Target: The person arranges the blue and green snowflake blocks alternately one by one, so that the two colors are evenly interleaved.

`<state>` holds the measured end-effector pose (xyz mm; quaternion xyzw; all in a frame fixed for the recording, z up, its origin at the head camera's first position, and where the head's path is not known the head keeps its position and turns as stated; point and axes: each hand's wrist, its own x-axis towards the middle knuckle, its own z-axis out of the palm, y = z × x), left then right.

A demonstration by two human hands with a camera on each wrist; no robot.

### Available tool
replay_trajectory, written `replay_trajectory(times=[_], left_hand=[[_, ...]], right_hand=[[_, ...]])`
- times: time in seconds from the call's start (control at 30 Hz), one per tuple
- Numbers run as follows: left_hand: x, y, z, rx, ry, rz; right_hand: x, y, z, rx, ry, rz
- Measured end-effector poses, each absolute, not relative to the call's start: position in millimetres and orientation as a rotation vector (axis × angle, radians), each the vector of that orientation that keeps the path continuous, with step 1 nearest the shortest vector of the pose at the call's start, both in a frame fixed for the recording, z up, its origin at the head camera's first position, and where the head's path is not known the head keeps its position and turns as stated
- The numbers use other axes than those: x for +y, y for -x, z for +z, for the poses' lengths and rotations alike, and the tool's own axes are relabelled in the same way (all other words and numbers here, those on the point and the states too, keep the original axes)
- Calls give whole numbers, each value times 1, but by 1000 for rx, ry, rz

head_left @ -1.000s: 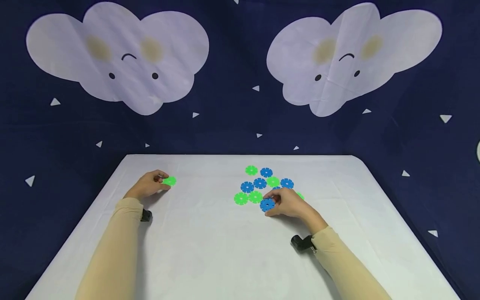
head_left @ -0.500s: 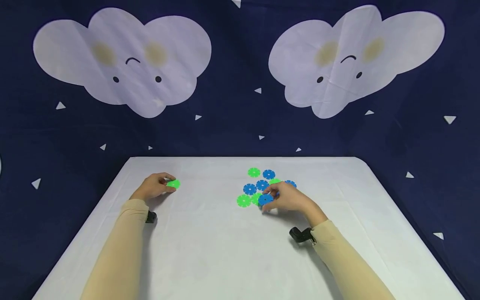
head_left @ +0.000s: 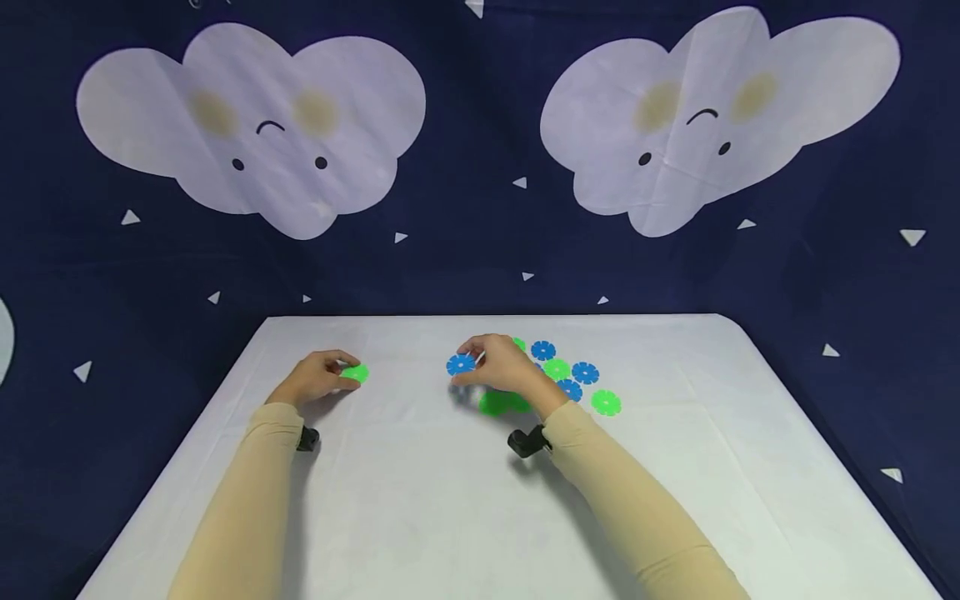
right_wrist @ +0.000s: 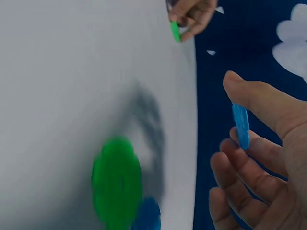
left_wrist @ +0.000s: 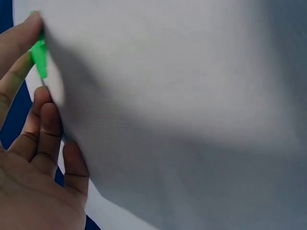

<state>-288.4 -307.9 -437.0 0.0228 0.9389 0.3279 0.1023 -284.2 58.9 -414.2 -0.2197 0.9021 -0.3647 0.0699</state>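
**A pinch of blue, a pinch of green**

We find a blue, round, plastic-looking disc with a notched rim [head_left: 461, 365] pinched between the thumb and forefinger of the right hand [head_left: 495, 362]. It is raised over the bench, left of the other discs, and the right wrist view shows it nearly edge-on. That hand's remaining fingers curve loosely, apart from the disc.

Well to the left, we see a bright green, round, notched disc of similar make [head_left: 356, 373]. The left hand [head_left: 312, 377] pinches its edge between thumb and fingertip, the other fingers bent below; we cannot tell whether this disc touches the bench.

Beside and behind the right hand we see a loose cluster of blue and green notched discs [head_left: 552, 367] lying flat. Some sit just beside one another, and the right hand and wrist partly cover several, so we cannot count them surely.

Beneath everything we have a bench with a smooth white top [head_left: 420, 500], on which both forearms cast shadows. Beige fabric sleeves [head_left: 240, 500] cover the arms, and a small black camera [head_left: 528, 442] sits at the right wrist. Beyond the bench's far edge we make out a dark blue cloth backdrop [head_left: 480, 267] printed with large white clouds [head_left: 360, 108] and small white triangles [head_left: 912, 237].
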Motion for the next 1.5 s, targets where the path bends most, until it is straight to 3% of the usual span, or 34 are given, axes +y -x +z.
replay_trajectory(times=[0.73, 0.97, 1.5], left_hand=[[-299, 287, -454, 2792, -121, 999], [-302, 286, -447, 2784, -121, 988], [-306, 284, -447, 2796, -110, 980]], right_hand=[[-58, 296, -444, 2875, 410, -832], [-76, 296, -458, 2937, 263, -785], [-75, 302, -460, 2829, 270, -910]])
